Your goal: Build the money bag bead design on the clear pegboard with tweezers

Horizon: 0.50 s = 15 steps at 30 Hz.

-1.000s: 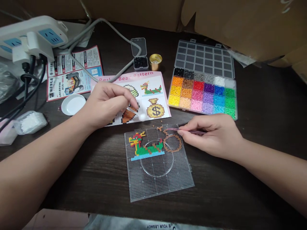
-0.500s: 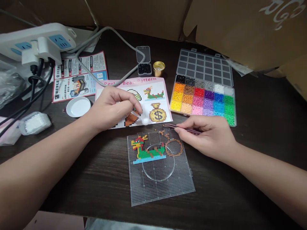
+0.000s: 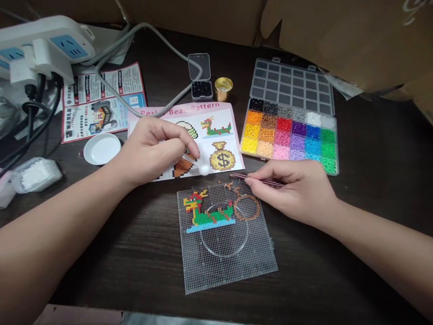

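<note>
Closed around a small white spoon [image 3: 204, 169], my left hand [image 3: 157, 146] hovers over the pattern sheet [image 3: 237, 158], which shows a dragon boat and a money bag. My right hand [image 3: 292, 185] pinches thin tweezers [image 3: 259, 179]; their tips are at a few loose brown beads near the far edge of the clear pegboard [image 3: 226, 271]. On the pegboard lies a bead dragon boat [image 3: 211, 212] in green, red, yellow and blue. To its right is a brown bead outline [image 3: 236, 207], round with a narrow neck. Whether the tips grip a bead, I cannot tell.
An open bead box [image 3: 291, 131] with many colours stands at the back right. Behind the sheet are a small box of black beads [image 3: 201, 90] and a gold cup [image 3: 223, 89]. A white lid [image 3: 102, 149], a white-bead container [image 3: 39, 175] and a power strip [image 3: 47, 45] are left.
The view has shifted slightly. The tweezer tips have moved a little at the loose brown beads. My left hand keeps the spoon over the sheet.
</note>
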Tool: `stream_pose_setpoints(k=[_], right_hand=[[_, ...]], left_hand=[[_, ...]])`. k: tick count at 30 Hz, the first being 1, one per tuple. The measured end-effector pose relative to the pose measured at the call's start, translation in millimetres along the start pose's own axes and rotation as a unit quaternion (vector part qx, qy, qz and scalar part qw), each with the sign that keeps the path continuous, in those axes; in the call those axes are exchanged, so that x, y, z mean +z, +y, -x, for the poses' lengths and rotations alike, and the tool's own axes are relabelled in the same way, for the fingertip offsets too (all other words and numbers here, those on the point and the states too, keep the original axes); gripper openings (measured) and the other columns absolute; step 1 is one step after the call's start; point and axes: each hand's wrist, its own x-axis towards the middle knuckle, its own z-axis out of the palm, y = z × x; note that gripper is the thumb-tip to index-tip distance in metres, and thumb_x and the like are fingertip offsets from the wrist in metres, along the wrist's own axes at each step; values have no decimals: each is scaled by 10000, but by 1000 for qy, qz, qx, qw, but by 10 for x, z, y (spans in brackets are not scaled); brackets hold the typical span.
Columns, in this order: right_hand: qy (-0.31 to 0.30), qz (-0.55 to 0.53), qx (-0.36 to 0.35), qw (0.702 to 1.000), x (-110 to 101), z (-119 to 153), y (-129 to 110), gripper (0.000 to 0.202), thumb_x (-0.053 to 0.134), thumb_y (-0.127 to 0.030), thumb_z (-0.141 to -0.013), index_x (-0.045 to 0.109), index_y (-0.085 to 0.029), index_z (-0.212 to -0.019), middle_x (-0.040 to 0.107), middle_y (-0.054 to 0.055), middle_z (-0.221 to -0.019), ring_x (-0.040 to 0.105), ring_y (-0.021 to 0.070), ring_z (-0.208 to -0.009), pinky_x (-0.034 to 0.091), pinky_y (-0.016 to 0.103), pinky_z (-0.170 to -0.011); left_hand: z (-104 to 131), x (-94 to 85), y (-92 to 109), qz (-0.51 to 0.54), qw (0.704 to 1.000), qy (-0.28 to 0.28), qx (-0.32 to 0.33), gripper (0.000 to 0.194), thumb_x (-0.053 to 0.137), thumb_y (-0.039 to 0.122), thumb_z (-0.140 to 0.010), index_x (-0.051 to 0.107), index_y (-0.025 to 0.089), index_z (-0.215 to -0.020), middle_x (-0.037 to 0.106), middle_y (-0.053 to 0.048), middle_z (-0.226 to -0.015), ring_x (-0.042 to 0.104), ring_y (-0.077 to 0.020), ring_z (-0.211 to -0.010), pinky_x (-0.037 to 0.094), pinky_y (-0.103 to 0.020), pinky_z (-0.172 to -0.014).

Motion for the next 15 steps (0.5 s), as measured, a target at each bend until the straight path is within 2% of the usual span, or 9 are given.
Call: stream_pose_setpoints(k=[15], right_hand=[[-16, -19, 2, 1000, -7, 8, 15, 67, 692, -172, -780, 715, -204, -726, 708, 0, -649, 636, 127, -529, 499, 232, -447]], left_hand=[[-3, 0, -85, 41, 999, 2, 2, 349, 462, 3, -613, 747, 204, -626, 648, -23, -533, 558, -137, -405, 409, -255, -364]])
